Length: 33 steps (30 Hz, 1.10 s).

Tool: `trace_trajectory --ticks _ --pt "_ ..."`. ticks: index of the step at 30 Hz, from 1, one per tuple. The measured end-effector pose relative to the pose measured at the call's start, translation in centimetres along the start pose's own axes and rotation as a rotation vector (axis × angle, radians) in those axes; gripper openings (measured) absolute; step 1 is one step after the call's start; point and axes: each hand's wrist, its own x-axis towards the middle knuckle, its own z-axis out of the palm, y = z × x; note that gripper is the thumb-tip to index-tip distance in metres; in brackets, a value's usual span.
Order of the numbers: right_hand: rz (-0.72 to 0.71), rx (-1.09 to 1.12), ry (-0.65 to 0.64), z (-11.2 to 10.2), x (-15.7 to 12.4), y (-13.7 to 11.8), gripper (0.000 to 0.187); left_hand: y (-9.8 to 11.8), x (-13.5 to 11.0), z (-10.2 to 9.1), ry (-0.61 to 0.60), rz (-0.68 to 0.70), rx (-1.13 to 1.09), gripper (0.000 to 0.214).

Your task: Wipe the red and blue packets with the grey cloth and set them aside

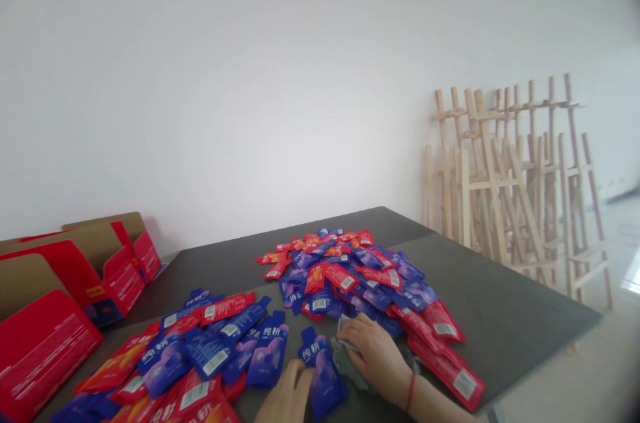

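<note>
My left hand (287, 398) is at the bottom edge, its fingers closed on the lower part of a blue pouch (320, 370) that lies on the dark table (500, 303). Just right of it my right hand (373, 353) presses a grey cloth (347, 360) onto the table, fingers curled over it; a red string circles that wrist. A big heap of blue and red pouches (350, 273) lies just beyond the hands. A second spread of the same pouches (200, 350) covers the table to the left.
Red and brown cardboard boxes (60, 296) stand flattened and half-folded at the left end of the table. Several wooden easels (520, 183) lean against the white wall at the right. The table's right edge runs close to the heap.
</note>
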Motion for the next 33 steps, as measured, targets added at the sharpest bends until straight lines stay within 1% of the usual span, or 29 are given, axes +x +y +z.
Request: trace_trajectory --ticks 2,4,6,7,9,12,13,15,17,18,19,21,23,25,26,28,30,33 --pt "-0.12 0.006 -0.056 -0.4 0.3 -0.9 0.024 -0.4 0.8 0.6 0.071 -0.009 0.004 0.091" --pt "-0.254 -0.016 -0.13 -0.4 0.6 -1.7 0.023 -0.6 1.8 1.1 0.105 0.004 -0.018 0.11" --pt "-0.347 -0.063 -0.201 0.0 0.7 -2.2 0.02 -1.0 2.7 1.7 0.123 0.042 -0.051 0.117" --pt "-0.369 -0.085 -0.227 0.2 0.7 -2.3 0.019 -1.2 3.1 1.9 0.132 0.057 -0.065 0.119" --pt "-0.355 -0.125 -0.244 0.7 0.9 -2.1 0.021 -1.6 3.7 2.3 0.146 0.071 -0.093 0.122" --pt "-0.241 -0.216 -0.226 1.0 1.8 -1.6 0.02 -2.1 3.9 2.5 0.151 0.08 -0.14 0.125" --pt "-0.202 -0.255 -0.218 1.0 2.3 -1.5 0.018 -2.3 3.8 2.5 0.152 0.08 -0.16 0.124" --pt "-0.157 -0.317 -0.214 1.0 3.5 -1.4 0.015 -2.6 3.7 2.6 0.164 0.09 -0.203 0.111" --pt "-0.153 -0.351 -0.219 1.2 4.7 -1.5 0.014 -3.1 3.7 2.8 0.182 0.115 -0.226 0.093" --pt "-0.157 -0.36 -0.222 1.4 5.3 -1.6 0.014 -3.3 3.8 3.1 0.192 0.129 -0.229 0.087" --pt "-0.161 -0.367 -0.224 1.6 5.9 -1.7 0.015 -3.6 3.9 3.4 0.201 0.142 -0.229 0.086" --pt "-0.178 -0.38 -0.225 2.1 6.7 -2.0 0.015 -4.2 4.3 4.3 0.239 0.16 -0.239 0.091" --pt "-0.213 -0.393 -0.233 2.5 6.9 -2.4 0.014 -4.7 4.7 5.3 0.295 0.177 -0.264 0.097" --pt "-0.298 -0.408 -0.236 2.7 6.3 -2.8 0.012 -5.1 5.0 6.0 0.345 0.193 -0.291 0.101" --pt "-0.377 -0.413 -0.233 2.8 5.7 -2.9 0.012 -5.1 5.1 6.1 0.362 0.196 -0.305 0.104" --pt "-0.563 -0.41 -0.22 2.6 4.2 -3.0 0.011 -5.0 5.0 5.9 0.358 0.195 -0.333 0.111" --pt "-0.695 -0.381 -0.21 2.1 2.7 -2.7 0.012 -4.6 4.7 5.1 0.316 0.186 -0.349 0.116" --pt "-0.734 -0.311 -0.227 1.2 1.6 -1.7 0.014 -3.6 4.1 3.5 0.215 0.15 -0.335 0.115"
